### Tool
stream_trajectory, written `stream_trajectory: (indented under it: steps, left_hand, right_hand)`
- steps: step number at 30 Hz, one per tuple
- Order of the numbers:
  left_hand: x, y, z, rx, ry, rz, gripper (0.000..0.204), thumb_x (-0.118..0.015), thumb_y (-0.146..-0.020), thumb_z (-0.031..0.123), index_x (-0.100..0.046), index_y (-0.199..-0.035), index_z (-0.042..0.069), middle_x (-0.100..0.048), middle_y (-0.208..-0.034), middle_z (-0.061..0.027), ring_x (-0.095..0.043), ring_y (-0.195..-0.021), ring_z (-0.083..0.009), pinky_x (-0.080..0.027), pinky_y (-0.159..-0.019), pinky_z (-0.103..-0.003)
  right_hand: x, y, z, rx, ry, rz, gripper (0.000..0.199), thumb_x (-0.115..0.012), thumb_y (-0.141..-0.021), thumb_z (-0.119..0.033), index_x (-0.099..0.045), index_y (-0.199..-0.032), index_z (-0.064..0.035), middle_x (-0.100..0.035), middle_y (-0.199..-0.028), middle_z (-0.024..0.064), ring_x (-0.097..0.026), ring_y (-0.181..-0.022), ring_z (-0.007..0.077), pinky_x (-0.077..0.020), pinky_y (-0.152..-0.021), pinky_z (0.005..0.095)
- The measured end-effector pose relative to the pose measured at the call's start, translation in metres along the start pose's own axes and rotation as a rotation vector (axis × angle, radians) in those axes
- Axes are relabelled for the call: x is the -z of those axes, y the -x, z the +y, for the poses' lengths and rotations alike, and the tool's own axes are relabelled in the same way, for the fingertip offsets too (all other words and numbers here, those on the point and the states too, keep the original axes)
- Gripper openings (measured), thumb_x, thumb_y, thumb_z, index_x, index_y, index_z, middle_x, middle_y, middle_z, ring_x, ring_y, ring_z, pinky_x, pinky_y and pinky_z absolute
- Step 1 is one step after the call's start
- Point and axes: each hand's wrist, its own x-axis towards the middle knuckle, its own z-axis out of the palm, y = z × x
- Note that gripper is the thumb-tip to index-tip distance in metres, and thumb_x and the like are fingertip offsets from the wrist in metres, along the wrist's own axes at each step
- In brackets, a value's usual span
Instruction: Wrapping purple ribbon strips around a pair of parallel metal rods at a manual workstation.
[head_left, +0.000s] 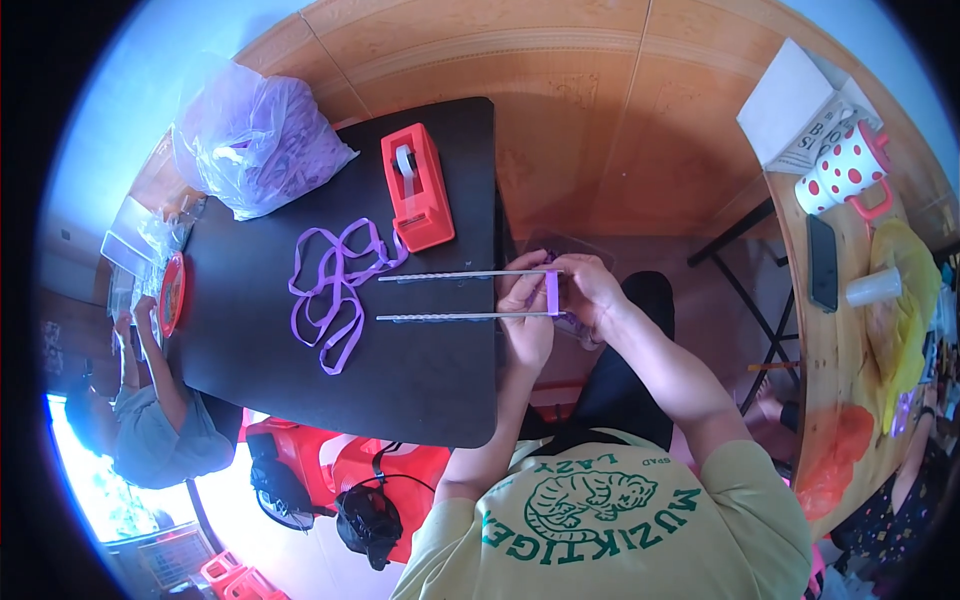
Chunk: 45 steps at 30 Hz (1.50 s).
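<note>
Two thin parallel metal rods (pixel 450 317) lie on the black table and reach out past its right edge. A band of purple ribbon (pixel 553 293) spans their free ends. My left hand (pixel 527 325) is closed at the rods beside the band, its fingers curled and partly hidden. From the other side my right hand (pixel 590 290) pinches the ribbon at the rod tips. More purple ribbon shows in part below my hands. A loose, tangled length of purple ribbon (pixel 340 290) lies on the table left of the rods.
On the black table (pixel 300 385) stand a red tape dispenser (pixel 428 190) and a plastic bag of purple material (pixel 260 140). A wooden table (pixel 800 400) at right bears a dotted mug (pixel 845 170), a phone (pixel 822 262) and a yellow bag (pixel 900 300). Another person (pixel 165 420) sits at far left.
</note>
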Motion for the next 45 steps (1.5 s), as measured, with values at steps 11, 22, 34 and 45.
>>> stream_trajectory:
  steps: [11, 22, 34, 45]
  left_hand:
    - [0.017, 0.027, 0.016, 0.461, 0.206, 0.009, 0.022, -0.054, -0.085, -0.004, -0.066, -0.104, -0.003, -0.062, -0.106, -0.0101, -0.057, -0.1, -0.0172, -0.041, -0.091, -0.029]
    - [0.016, 0.023, 0.017, 0.586, 0.418, 0.019, 0.022, -0.056, -0.086, 0.0, -0.065, -0.106, -0.004, -0.066, -0.106, -0.0115, -0.06, -0.099, -0.018, -0.042, -0.092, -0.029]
    - [0.015, 0.025, 0.027, 0.551, 0.411, -0.011, 0.02, -0.054, -0.087, 0.001, -0.069, -0.101, 0.001, -0.066, -0.107, -0.0121, -0.059, -0.102, -0.0188, -0.04, -0.093, -0.031]
    - [0.015, 0.035, 0.024, 0.507, 0.323, 0.066, 0.019, -0.059, -0.085, -0.004, -0.067, -0.102, -0.001, -0.067, -0.094, -0.0079, -0.061, -0.089, -0.0135, -0.045, -0.085, -0.026]
  right_hand:
    - [0.024, 0.061, 0.048, 0.682, 0.347, 0.09, 0.012, -0.057, -0.085, 0.006, -0.06, -0.096, 0.0003, -0.058, -0.084, 0.003, -0.053, -0.074, 0.0061, -0.0432, -0.066, 0.0208]
    - [0.008, 0.069, 0.057, 1.082, 0.665, 0.109, 0.017, -0.064, -0.077, 0.002, -0.057, -0.092, 0.0003, -0.058, -0.087, 0.0096, -0.059, -0.082, 0.0194, -0.0448, -0.074, 0.027]
    - [0.017, 0.058, 0.067, 0.552, 0.027, -0.18, 0.006, -0.053, -0.092, -0.002, -0.058, -0.092, -0.0008, -0.057, -0.085, -0.0012, -0.051, -0.083, 0.0033, -0.0391, -0.075, 0.018]
    - [0.016, 0.058, 0.068, 0.702, 0.281, -0.029, 0.007, -0.054, -0.089, 0.0, -0.057, -0.083, -0.0005, -0.053, -0.076, -0.003, -0.047, -0.072, 0.0012, -0.0373, -0.062, 0.0182]
